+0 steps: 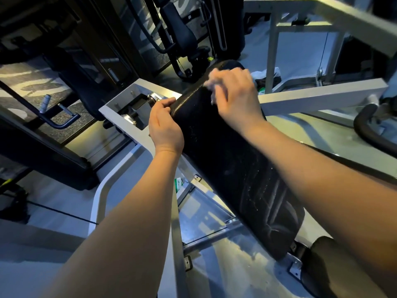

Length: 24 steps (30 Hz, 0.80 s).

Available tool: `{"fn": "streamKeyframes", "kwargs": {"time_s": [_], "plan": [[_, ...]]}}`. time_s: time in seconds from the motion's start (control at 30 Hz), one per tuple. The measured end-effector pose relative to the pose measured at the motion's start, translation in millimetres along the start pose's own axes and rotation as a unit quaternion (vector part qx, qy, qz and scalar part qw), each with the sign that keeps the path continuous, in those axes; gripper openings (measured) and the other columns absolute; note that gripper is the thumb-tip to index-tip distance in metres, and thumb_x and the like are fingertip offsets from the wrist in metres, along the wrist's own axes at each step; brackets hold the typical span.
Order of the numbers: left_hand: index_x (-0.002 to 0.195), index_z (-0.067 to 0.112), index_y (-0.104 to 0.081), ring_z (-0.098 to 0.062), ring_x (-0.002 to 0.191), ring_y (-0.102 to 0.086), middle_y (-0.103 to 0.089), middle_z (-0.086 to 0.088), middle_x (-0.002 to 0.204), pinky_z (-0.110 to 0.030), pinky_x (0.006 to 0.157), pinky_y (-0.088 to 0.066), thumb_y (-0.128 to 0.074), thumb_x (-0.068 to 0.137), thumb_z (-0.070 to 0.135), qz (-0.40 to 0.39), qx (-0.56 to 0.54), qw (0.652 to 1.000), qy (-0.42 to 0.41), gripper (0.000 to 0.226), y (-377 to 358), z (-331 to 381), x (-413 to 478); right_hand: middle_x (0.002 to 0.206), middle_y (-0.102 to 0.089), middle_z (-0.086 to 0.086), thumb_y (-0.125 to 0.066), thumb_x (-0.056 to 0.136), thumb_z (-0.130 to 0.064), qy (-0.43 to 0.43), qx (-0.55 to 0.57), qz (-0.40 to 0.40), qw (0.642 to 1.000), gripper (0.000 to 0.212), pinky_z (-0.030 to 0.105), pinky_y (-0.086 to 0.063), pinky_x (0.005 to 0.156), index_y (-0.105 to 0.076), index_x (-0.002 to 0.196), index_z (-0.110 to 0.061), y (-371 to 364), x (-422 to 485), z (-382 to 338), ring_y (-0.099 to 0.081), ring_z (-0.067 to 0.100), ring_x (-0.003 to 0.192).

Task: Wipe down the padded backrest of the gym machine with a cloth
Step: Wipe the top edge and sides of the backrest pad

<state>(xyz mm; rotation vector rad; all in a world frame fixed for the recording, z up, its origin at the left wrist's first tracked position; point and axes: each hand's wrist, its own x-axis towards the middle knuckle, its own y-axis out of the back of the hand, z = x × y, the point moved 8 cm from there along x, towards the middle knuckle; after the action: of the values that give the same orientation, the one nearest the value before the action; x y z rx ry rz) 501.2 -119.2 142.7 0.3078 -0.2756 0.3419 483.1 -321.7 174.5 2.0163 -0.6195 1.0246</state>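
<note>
Backrest (225,160) long axis lower-right to upper-left | left hand (165,123) grips its edge | right hand (234,93) clutches cloth (211,79) near top

Your long padded vinyl backrest (225,151) is black, fine-grained, dotted with pale specks and streaks. The small bunched cloth (211,79) you've got is white, the painted metal frame (120,110) is light grey, and the floor mat (43,87) is dark speckled grey with pale swirls.

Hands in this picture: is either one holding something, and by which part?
The left hand grips the padded backrest by its upper left edge. The right hand holds a bunched white cloth at the backrest's top.
</note>
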Motion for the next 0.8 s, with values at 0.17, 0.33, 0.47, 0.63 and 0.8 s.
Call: {"fn": "streamKeyframes", "kwargs": {"time_s": [0.17,0.33,0.47,0.63,0.8], "plan": [[0.102,0.024,-0.072,-0.011,0.101,-0.061,-0.069,0.003,0.104,-0.030,0.089,-0.050,-0.035,0.102,0.022,0.005,-0.044,0.999,0.010,0.037,0.8,0.1,-2.3,0.096,-0.062,0.013,-0.058,0.096,-0.008,-0.018,0.077,-0.031,0.996,0.018,0.042,-0.044,0.079,-0.066,0.112,-0.003,-8.1,-30.8,-42.4,-0.052,0.029,0.084],[0.097,0.027,-0.071,-0.021,0.110,-0.061,-0.068,-0.001,0.111,-0.048,0.103,-0.050,-0.034,0.097,0.026,0.010,-0.061,0.997,0.050,0.037,7.9,3.1,-6.1,0.103,-0.063,0.016,-0.057,0.099,-0.015,0.184,0.023,-0.162,0.969,0.027,0.044,-0.048,0.079,-0.066,0.122,-0.005,-7.5,-34.4,-61.9,-0.055,0.034,0.090],[0.101,0.022,-0.061,-0.020,0.109,-0.053,-0.057,-0.002,0.119,-0.047,0.105,-0.044,-0.035,0.096,0.027,-0.026,-0.030,0.995,0.086,0.027,12.1,5.1,-5.2,0.105,-0.058,0.015,-0.056,0.098,-0.022,0.061,-0.029,-0.139,0.988,0.030,0.048,-0.050,0.083,-0.065,0.125,-0.011,0.2,21.0,-38.4,-0.052,0.036,0.100],[0.089,0.031,-0.049,-0.014,0.111,-0.041,-0.042,-0.003,0.127,-0.033,0.096,-0.037,-0.040,0.107,0.036,-0.042,0.020,0.992,0.117,0.021,22.0,0.9,-36.2,0.114,-0.054,0.014,-0.054,0.096,-0.014,0.060,-0.021,-0.272,0.960,0.023,0.042,-0.045,0.094,-0.068,0.115,-0.012,-28.6,38.2,-75.0,-0.047,0.035,0.110],[0.145,0.024,-0.047,-0.011,0.119,-0.057,-0.049,0.001,0.134,-0.023,0.096,-0.046,-0.068,0.094,0.050,-0.090,0.011,0.988,0.123,0.061,32.7,-40.4,-77.0,0.108,-0.054,0.008,-0.057,0.097,-0.014,0.166,0.000,-0.380,0.910,0.019,0.037,-0.045,0.091,-0.069,0.110,-0.018,-36.7,38.7,-93.3,-0.052,0.025,0.106]]}}
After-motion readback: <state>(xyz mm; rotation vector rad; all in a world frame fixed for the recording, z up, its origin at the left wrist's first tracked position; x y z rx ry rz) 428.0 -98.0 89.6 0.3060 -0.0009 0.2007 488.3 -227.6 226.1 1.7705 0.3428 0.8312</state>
